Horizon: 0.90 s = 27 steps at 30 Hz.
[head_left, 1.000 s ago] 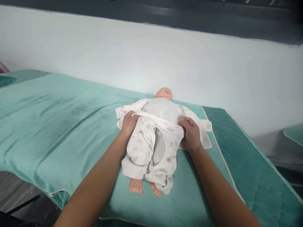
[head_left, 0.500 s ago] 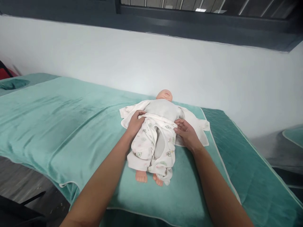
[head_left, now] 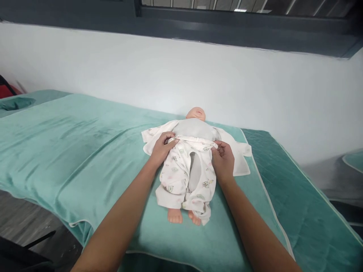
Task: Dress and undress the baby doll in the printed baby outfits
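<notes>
A baby doll lies on its back with its head toward the wall and its feet toward me. White baby pants with small animal prints cover its legs, and a grey opening shows at the crotch. My left hand is closed on the waistband at the doll's left-of-picture side. On the other side, my right hand pinches the waistband's corner. Beneath the doll a white baby jacket is spread out, its sleeves stretched to both sides. Both bare feet stick out below the pant cuffs.
A light green blanket with a pale edge covers the bed. To the right a darker green quilted cover shows. A white wall rises behind, below a dark window frame. Grey floor appears at lower left.
My right hand has turned and closed on the waistband's corner, pulling it outward to the right. The pants and the doll's feet have shifted slightly right.
</notes>
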### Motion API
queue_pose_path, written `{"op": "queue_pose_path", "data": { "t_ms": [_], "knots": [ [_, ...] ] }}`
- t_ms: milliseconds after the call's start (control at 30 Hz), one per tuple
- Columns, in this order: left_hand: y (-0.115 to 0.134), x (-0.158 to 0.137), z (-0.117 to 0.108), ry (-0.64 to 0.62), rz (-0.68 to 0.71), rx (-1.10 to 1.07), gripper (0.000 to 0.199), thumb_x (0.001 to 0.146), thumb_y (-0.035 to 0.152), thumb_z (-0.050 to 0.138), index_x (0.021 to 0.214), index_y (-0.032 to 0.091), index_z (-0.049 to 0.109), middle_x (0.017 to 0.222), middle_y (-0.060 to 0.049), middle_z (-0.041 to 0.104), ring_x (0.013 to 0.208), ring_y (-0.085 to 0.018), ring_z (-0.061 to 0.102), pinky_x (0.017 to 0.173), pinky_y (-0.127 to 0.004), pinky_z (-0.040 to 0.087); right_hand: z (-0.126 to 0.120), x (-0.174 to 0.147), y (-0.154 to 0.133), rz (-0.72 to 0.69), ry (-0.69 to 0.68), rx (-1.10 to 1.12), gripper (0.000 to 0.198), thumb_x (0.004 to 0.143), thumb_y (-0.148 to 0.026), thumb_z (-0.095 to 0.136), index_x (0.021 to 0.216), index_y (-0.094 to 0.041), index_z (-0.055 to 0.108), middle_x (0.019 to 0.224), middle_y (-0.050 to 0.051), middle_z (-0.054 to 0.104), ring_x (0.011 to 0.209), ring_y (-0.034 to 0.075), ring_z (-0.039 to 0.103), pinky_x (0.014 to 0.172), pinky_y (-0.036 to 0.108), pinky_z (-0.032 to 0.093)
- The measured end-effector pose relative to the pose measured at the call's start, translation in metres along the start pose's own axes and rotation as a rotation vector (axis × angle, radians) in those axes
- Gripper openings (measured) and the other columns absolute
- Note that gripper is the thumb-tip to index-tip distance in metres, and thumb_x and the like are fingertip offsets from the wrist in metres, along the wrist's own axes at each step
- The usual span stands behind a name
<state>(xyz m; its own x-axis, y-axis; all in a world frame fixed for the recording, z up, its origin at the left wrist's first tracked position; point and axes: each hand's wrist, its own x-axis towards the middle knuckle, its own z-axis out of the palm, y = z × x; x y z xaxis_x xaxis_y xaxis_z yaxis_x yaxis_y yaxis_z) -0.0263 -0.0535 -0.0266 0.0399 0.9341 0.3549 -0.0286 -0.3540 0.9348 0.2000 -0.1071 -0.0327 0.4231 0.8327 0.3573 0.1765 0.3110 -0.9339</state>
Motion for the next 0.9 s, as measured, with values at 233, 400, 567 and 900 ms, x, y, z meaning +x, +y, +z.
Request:
{"op": "queue_pose_path", "data": {
  "t_ms": [233, 400, 567, 900],
  "knots": [
    [-0.001, 0.0, 0.003, 0.043, -0.122, -0.077, 0.014, 0.075, 0.031, 0.072, 0.081, 0.02, 0.066, 0.103, -0.004, 0.068, 0.094, -0.017, 0.062, 0.086, -0.028, 0.045, -0.009, 0.011, 0.007, 0.112, -0.014, 0.106, 0.025, 0.076, -0.037, 0.072, 0.094, -0.024, 0.061, 0.087, 0.001, 0.064, 0.082, 0.018, 0.06, 0.078, 0.033, 0.047],
    [0.002, 0.0, 0.002, 0.04, -0.168, -0.052, 0.016, 0.076, 0.034, 0.071, 0.082, 0.02, 0.068, 0.094, -0.003, 0.069, 0.082, -0.016, 0.06, 0.071, -0.025, 0.045, -0.009, 0.01, 0.007, 0.179, -0.057, 0.2, 0.028, 0.074, -0.041, 0.076, 0.092, -0.024, 0.063, 0.087, 0.0, 0.065, 0.082, 0.017, 0.06, 0.078, 0.032, 0.048],
    [0.003, 0.0, 0.001, -0.007, -0.214, -0.035, 0.02, 0.078, 0.039, 0.069, 0.087, 0.02, 0.067, 0.085, -0.002, 0.066, 0.07, -0.013, 0.054, 0.059, -0.022, 0.04, -0.011, 0.01, 0.005, 0.287, -0.133, 0.204, 0.027, 0.075, -0.046, 0.074, 0.081, -0.023, 0.061, 0.074, -0.004, 0.059, 0.065, 0.012, 0.049, 0.06, 0.025, 0.041],
    [0.006, -0.004, -0.002, -0.208, -0.479, -0.126, 0.031, 0.074, 0.037, 0.072, 0.097, 0.02, 0.059, 0.073, 0.001, 0.059, 0.056, -0.01, 0.049, 0.054, -0.022, 0.04, -0.018, 0.014, 0.01, 0.256, -0.276, -0.006, 0.04, 0.085, -0.06, 0.057, 0.073, -0.022, 0.053, 0.069, -0.004, 0.055, 0.069, 0.015, 0.047, 0.064, 0.027, 0.038]
  ]
}}
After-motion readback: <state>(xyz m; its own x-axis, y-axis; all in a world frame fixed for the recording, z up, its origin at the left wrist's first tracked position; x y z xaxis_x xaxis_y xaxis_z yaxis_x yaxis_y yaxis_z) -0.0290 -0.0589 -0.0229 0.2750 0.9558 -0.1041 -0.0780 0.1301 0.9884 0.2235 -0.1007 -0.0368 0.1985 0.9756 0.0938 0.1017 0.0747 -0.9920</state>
